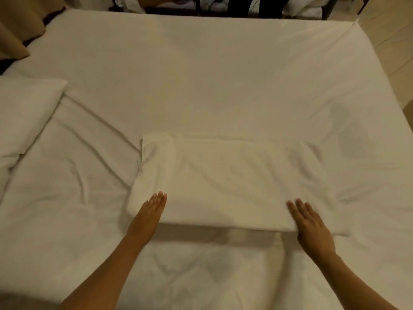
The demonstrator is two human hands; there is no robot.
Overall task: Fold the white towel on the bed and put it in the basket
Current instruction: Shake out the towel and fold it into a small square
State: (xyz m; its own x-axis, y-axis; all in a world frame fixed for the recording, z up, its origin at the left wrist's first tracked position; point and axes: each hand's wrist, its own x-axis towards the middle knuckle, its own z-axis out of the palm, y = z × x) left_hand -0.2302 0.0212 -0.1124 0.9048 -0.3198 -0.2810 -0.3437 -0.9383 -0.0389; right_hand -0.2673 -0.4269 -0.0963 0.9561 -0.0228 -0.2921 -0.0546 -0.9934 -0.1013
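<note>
Where the bed (pixel 223 74) runs off to the far left, a tan curtain (pixel 15 30) hangs by its upper corner, and below that a white pillow (pixel 24 117) lies on the creased sheet, well apart from the work going on. Moving across, the person's left hand (pixel 148 217) comes in from below on a bare forearm and lies flat, fingers straight and held close together, palm down, its fingertips resting on the near left corner of the white towel (pixel 234 180); it grips nothing. That towel lies on the bed in front of the person, already folded into a broad rectangle, with a thicker doubled band along its left end and soft wrinkles running over its middle. Its near edge lies straight across between the two hands. Further right, the right hand (pixel 310 224) is likewise flat and spread a little wider, fingers straight and slightly fanned, pressing palm down on the towel's near right corner, with the heel of the hand past the edge on the sheet. Beyond the towel's right end the sheet is smooth, and at the far right pale floor tiles (pixel 388 41) show past the mattress corner. Dark furniture (pixel 241 5), too dim to make out, stands behind the bed's far edge.
</note>
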